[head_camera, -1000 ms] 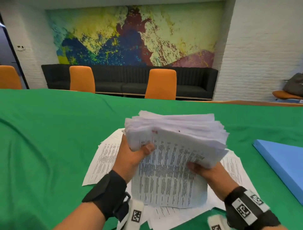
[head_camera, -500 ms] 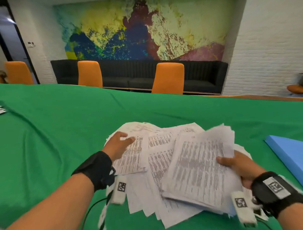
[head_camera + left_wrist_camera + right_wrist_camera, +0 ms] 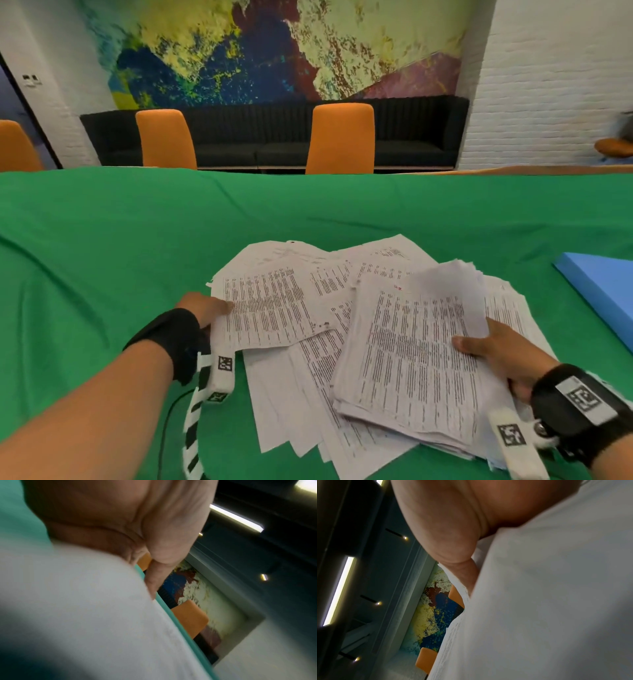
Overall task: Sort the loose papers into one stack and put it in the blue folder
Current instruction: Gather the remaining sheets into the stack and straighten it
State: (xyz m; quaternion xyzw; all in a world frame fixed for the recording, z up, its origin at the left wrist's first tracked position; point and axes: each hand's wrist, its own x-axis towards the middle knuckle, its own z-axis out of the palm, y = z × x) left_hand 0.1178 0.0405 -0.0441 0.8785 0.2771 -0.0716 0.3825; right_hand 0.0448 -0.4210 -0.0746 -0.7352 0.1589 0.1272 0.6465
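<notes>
A thick stack of printed papers (image 3: 411, 359) lies tilted over the loose pile, and my right hand (image 3: 493, 353) grips its right edge, thumb on top. The right wrist view shows that hand (image 3: 445, 520) with its thumb on the stack (image 3: 539, 601). My left hand (image 3: 205, 306) pinches the left edge of a loose printed sheet (image 3: 270, 305), thumb on top; its fingers are hidden beneath. In the left wrist view the hand (image 3: 120, 520) sits against the white sheet (image 3: 85, 615). More loose papers (image 3: 308, 394) fan out underneath. The blue folder (image 3: 606, 294) lies closed at the right, apart from both hands.
A green cloth (image 3: 102, 257) covers the whole table. Orange chairs (image 3: 339, 137) stand along its far edge, in front of a black sofa (image 3: 411, 137). A cable (image 3: 164, 428) runs under my left forearm.
My left hand let go of the stack, which both hands had held upright, and moved left to take a loose sheet. My right hand lowered the stack onto the pile.
</notes>
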